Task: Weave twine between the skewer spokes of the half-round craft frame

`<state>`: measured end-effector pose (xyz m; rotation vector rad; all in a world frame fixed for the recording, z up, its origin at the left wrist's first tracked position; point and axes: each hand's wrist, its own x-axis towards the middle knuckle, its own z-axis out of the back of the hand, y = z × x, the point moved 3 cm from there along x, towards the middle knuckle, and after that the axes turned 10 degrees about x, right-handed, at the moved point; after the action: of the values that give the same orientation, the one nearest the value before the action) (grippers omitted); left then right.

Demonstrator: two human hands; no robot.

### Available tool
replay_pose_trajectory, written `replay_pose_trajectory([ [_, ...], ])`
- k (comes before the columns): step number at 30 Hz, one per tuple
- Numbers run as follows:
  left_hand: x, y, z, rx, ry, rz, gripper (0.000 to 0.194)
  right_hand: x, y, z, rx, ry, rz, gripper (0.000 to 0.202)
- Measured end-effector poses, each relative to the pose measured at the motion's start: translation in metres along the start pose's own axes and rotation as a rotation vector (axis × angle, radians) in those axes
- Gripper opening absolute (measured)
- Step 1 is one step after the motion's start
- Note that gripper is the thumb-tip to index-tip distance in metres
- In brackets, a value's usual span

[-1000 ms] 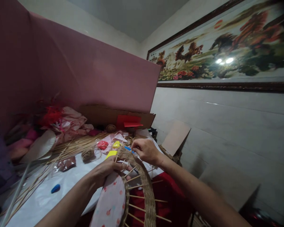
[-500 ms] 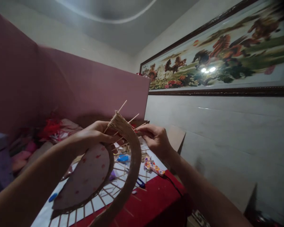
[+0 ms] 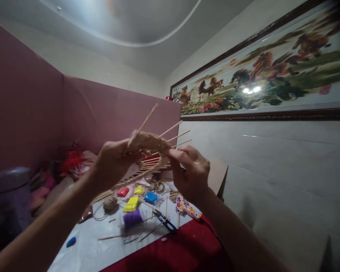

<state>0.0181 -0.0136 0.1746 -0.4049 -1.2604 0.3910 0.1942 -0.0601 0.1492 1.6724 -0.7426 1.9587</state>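
Two bare hands were raised above the table, and between them the woven frame (image 3: pixel 151 141) was held aloft. Since the earlier frame it had been tipped from a broad, open face to a nearly edge-on view, so that its curved band was foreshortened and the spotted fabric was mostly lost from sight. By the left hand (image 3: pixel 113 160) one end of the band was gripped, the fingers closed around it; by the right hand (image 3: pixel 190 170), seen on a stick before, the band's outer edge was now pinched, thumb and forefinger drawn narrow. The band was formed of coarse, fibrous brown twine, crossed by thin, straight, pale sticks (image 3: pixel 183 134) whose tips were fanned out beyond it. More of the table had been brought into view below. On the crinkled white sheet (image 3: pixel 87 249), a fuzzy round ball of twine (image 3: pixel 110 204) was seen near a flat yellow packet (image 3: pixel 131 204), with a glossy blue packet (image 3: pixel 150 198) and a rounded purple packet (image 3: pixel 132 219) close by. Dark blue snips (image 3: pixel 166 222) were laid open-bladed among loose sticks, and a smooth blue lump (image 3: pixel 71 242) was left well apart, toward the left. Beside the red cloth (image 3: pixel 170 255), a flower-patterned tool (image 3: pixel 188 208) was placed, with a thin black cord attached.
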Motion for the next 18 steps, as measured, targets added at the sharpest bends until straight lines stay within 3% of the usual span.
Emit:
replay_pose_trajectory([
  [1,-0.012,0.010,-0.003,0.084,0.034,-0.060,0.028,-0.010,-0.005,-0.007,0.090,0.020,-0.062,0.015],
  [5,-0.065,0.057,-0.004,0.414,-0.112,-0.363,0.033,-0.060,-0.029,-0.037,0.609,0.097,-0.462,0.012],
  [9,-0.111,0.096,-0.008,0.698,-0.063,-0.557,0.046,-0.108,-0.042,-0.061,0.855,0.160,-0.759,0.013],
  [12,-0.132,0.110,-0.010,0.801,-0.015,-0.598,0.046,-0.131,-0.040,-0.072,0.893,0.217,-0.847,0.011],
  [18,-0.151,0.125,-0.011,0.848,0.102,-0.522,0.051,-0.154,-0.037,-0.090,0.995,0.333,-1.015,0.018],
])
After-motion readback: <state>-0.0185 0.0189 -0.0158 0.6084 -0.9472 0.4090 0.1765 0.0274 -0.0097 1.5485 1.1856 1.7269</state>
